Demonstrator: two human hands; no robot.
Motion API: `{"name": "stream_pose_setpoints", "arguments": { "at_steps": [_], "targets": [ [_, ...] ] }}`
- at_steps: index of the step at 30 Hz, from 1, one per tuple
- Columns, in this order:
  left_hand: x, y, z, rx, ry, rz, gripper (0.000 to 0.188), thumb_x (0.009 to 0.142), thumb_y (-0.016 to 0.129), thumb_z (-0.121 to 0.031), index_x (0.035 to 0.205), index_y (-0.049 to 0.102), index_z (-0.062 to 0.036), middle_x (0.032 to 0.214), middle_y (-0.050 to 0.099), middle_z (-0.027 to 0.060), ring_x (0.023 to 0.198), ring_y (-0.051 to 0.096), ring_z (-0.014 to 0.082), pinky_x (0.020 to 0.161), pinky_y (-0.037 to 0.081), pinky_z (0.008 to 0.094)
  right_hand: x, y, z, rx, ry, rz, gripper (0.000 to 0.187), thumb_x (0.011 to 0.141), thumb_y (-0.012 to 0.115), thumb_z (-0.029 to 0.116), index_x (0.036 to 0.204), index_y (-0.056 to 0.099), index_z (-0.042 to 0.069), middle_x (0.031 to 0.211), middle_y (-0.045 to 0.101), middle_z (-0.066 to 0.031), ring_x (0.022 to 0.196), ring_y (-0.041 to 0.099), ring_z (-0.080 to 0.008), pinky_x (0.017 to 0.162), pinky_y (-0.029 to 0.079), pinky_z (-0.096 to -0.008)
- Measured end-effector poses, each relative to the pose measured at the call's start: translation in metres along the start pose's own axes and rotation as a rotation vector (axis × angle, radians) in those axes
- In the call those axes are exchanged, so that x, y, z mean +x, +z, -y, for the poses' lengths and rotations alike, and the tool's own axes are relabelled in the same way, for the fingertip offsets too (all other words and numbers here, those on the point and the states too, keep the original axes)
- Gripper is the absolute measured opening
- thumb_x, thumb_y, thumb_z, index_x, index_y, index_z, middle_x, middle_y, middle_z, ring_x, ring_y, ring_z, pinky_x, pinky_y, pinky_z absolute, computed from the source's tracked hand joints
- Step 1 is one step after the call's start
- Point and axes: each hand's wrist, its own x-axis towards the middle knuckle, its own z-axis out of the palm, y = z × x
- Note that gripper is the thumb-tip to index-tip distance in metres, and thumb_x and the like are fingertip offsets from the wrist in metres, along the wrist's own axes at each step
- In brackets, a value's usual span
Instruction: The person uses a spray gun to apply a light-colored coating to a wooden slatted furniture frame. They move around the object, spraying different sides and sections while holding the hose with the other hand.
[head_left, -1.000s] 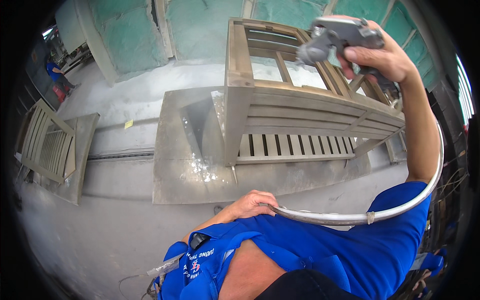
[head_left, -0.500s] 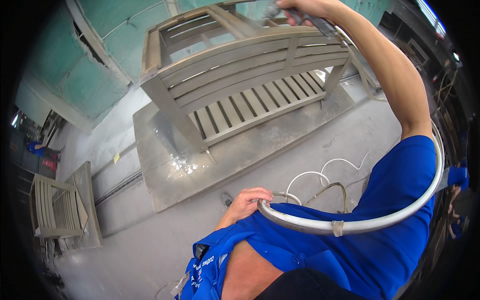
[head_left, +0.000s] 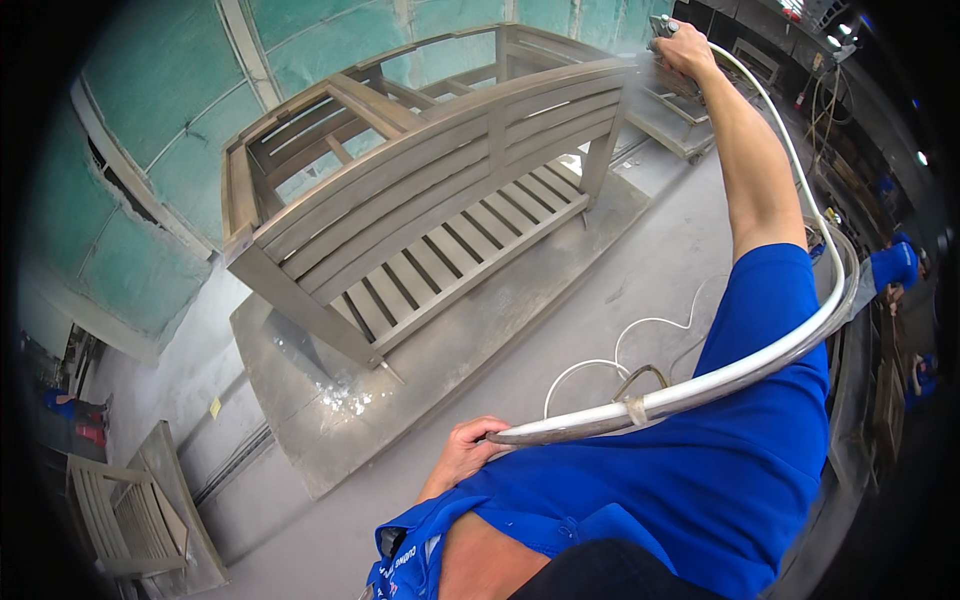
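A pale grey floor [head_left: 680, 230] runs beneath everything, and a green wall [head_left: 320, 25] with pale upright strips spans the upper left. Next in size is the slatted wooden frame [head_left: 430, 168], which stands at the middle of the view, its long side toward the person; its top shows browner wood and open gaps, and a row of spaced slats runs low down inside it. It rests on a broad, stained board [head_left: 290, 415] with white specks near the close corner. The person's blue shirt [head_left: 650, 510] fills the lower part of the view. A white hose [head_left: 720, 368], paired with a darker line and bound with a wrap of tape, curves across the shirt, past the right arm and up toward the right hand. At lower left, a smaller slatted piece [head_left: 110, 510] sits against a panel [head_left: 178, 500]. A co-worker in blue [head_left: 893, 265] is at the right edge. The right hand [head_left: 688, 52] is raised by the frame's far end, its grip closed around a grey spray gun [head_left: 662, 27], with thin haze just beside it. The left hand [head_left: 465, 455], near the shirt, has its grip curled on the hose. A small yellow slip [head_left: 215, 407] lies on the floor beyond the board.
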Motion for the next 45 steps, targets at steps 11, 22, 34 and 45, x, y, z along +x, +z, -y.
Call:
{"name": "stream_pose_setpoints", "arguments": {
  "at_steps": [11, 22, 34, 45],
  "targets": [
    [0.063, 0.012, -0.003, -0.032, 0.057, -0.003, 0.024, 0.083, 0.073, 0.005, 0.107, 0.073, -0.0008, 0.105, 0.073, 0.0105, 0.096, 0.071, 0.0237, 0.085, 0.055, 0.033, -0.046, -0.015, 0.086, 0.393, -0.385, 0.175, 0.057, 0.092, 0.065, 0.021, 0.147, 0.056, 0.014, 0.077, 0.059, 0.0006, 0.065, 0.06, -0.0091, 0.059, 0.049, -0.0293],
    [0.103, -0.081, 0.004, -0.105, 0.349, 0.055, 0.033, 0.081, 0.071, 0.009, 0.112, 0.072, -0.0028, 0.106, 0.072, 0.0134, 0.096, 0.071, 0.0305, 0.084, 0.056, 0.0368, -0.081, 0.075, 0.443, -0.165, -1.144, 0.547, 0.05, 0.092, 0.069, 0.015, 0.141, 0.062, 0.022, 0.098, 0.07, -0.016, 0.068, 0.068, -0.0196, 0.078, 0.058, -0.0363],
    [0.056, -0.147, 0.027, -0.309, 0.343, 0.079, 0.023, 0.087, 0.07, 0.006, 0.11, 0.07, -0.0011, 0.101, 0.07, 0.0114, 0.094, 0.07, 0.0258, 0.081, 0.057, 0.0346, 0.01, 0.259, 0.612, -0.375, -1.171, 0.054, 0.048, 0.095, 0.066, 0.014, 0.142, 0.062, 0.021, 0.102, 0.075, -0.0178, 0.087, 0.073, -0.0314, 0.087, 0.059, -0.0449],
    [0.03, -0.121, 0.035, -0.211, 0.349, 0.209, 0.021, 0.09, 0.07, 0.002, 0.11, 0.073, -0.0051, 0.11, 0.073, 0.0111, 0.102, 0.072, 0.0267, 0.087, 0.057, 0.0334, -0.156, -0.013, 0.492, -0.141, -0.76, 0.421, 0.035, 0.092, 0.069, 0.022, 0.125, 0.07, 0.013, 0.085, 0.069, -0.0036, 0.072, 0.065, -0.0129, 0.059, 0.053, -0.0313]
  ]
}}
